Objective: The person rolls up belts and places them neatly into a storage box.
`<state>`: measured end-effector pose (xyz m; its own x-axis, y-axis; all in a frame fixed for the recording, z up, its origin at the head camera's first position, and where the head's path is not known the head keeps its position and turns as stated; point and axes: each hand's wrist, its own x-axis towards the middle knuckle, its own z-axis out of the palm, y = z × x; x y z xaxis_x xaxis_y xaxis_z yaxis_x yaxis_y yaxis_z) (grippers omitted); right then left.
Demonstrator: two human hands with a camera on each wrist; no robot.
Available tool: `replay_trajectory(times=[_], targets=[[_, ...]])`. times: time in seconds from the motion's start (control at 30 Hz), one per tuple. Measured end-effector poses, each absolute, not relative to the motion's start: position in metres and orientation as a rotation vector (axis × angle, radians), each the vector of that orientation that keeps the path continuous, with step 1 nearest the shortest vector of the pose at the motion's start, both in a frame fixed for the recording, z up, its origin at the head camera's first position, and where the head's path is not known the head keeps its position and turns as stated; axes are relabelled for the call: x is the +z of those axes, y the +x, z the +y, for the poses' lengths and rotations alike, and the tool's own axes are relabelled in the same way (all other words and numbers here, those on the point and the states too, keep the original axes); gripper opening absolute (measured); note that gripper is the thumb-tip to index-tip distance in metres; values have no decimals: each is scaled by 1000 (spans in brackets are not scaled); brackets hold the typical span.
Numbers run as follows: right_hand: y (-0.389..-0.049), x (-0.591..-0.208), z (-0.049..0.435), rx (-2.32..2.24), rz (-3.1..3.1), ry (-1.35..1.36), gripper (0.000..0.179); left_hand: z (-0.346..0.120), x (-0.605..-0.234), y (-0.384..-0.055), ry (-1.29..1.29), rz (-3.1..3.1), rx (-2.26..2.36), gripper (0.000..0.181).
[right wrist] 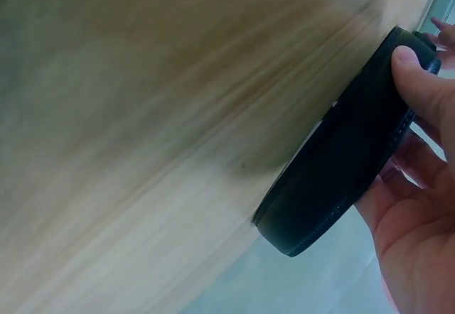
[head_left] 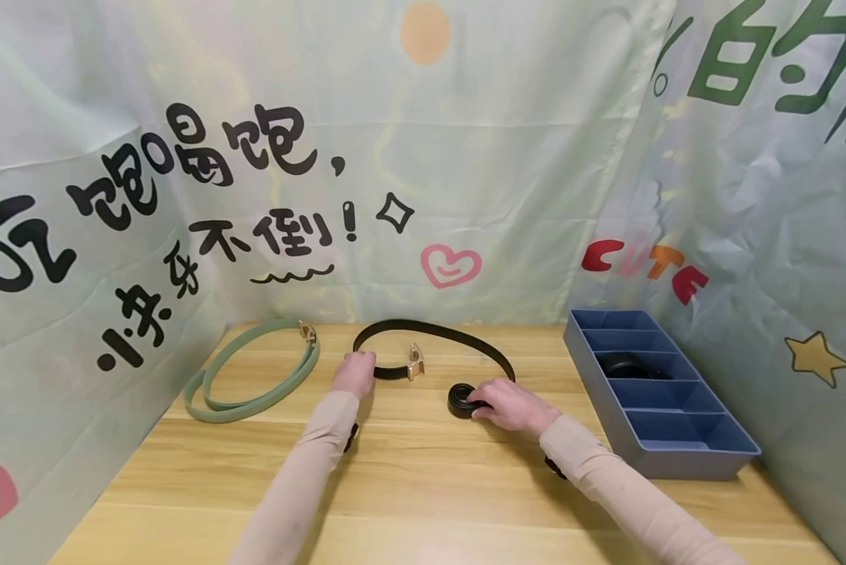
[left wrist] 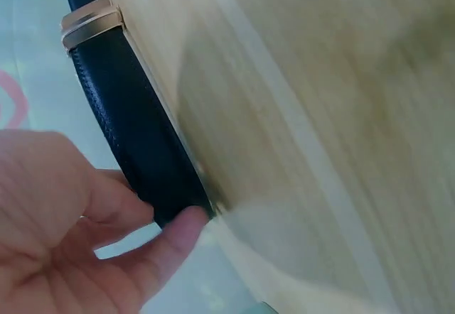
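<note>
A black belt [head_left: 437, 326] stands on its edge on the table, arching away between the two hands. Its gold buckle [head_left: 415, 362] lies just right of my left hand [head_left: 355, 373]. In the left wrist view, thumb and fingers pinch the black strap [left wrist: 135, 115] a short way from the buckle. My right hand [head_left: 511, 404] grips the rolled-up end of the belt, a small tight coil [head_left: 459, 401]. Up close in the right wrist view, the thumb presses the outside of the coil [right wrist: 334, 158] while other fingers lie behind it.
To the left lies a loosely looped green belt [head_left: 253, 404] with a gold buckle. At the right stands a blue-grey compartment box [head_left: 677, 463], with a black rolled item [head_left: 624, 367] in its middle compartment. Printed cloth walls [head_left: 508, 196] border the wooden table [head_left: 409, 486].
</note>
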<state>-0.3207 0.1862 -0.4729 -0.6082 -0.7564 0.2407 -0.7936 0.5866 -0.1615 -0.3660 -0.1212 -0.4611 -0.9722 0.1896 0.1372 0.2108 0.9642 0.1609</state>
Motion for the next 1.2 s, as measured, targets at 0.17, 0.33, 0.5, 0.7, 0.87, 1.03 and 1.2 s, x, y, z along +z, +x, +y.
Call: replay_trajectory(times=[0.17,0.33,0.5,0.7,0.87,1.03,1.2], targets=[[-320,-474,186,377,-2663,1291,15,-108,-458,-361,-319,-2945,-157,41],[-320,-473,184,362,-2681,1283,14,-84,-459,-352,-562,-2779,-205,34],[-319,-473,180,335,-2706,1263,12,-61,-463,-343,-788,-2666,-283,23],[-318,-473,178,292,-2716,1247,11,-48,-469,-338,-1007,-2771,-350,39],[-319,-475,175,237,-2688,1284,10,-40,-474,-336,-1147,-2914,-601,41],[-317,-475,172,156,-2659,1275,7,-29,-471,-328,-1084,-3021,-418,54],[-312,-474,172,63,-2666,1235,11,-20,-465,-316,-954,-3233,-110,75]])
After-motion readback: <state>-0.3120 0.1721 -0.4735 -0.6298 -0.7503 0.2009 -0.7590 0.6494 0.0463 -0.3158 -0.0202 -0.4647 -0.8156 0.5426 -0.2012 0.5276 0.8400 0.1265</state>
